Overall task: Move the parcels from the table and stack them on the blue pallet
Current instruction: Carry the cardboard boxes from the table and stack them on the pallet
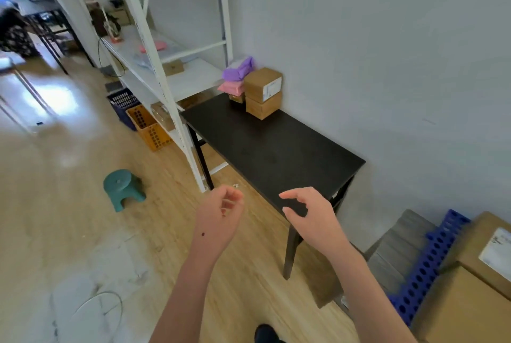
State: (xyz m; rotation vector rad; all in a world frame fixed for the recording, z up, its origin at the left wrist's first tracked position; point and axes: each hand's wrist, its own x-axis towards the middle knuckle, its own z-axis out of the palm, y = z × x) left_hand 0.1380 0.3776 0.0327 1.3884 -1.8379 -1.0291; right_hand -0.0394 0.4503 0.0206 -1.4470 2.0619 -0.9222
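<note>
A black table [276, 154] stands against the wall. At its far end two brown cardboard parcels [263, 93] sit stacked, with a pink soft parcel [231, 87] and a purple soft parcel [239, 70] beside them on a small box. The blue pallet [431, 265] lies on the floor at the lower right, with large cardboard parcels [470, 282] stacked on it. My left hand [219, 212] hovers in front of the table's near end, fingers loosely curled and holding nothing. My right hand [309, 215] hangs over the table's near corner with fingers relaxed, also empty.
White metal shelving [154, 38] stands left of the table, with an orange crate [150, 128] and a dark blue crate [123, 102] beneath it. A green plastic stool [123, 189] sits on the wooden floor. A grey board [398, 248] lies beside the pallet.
</note>
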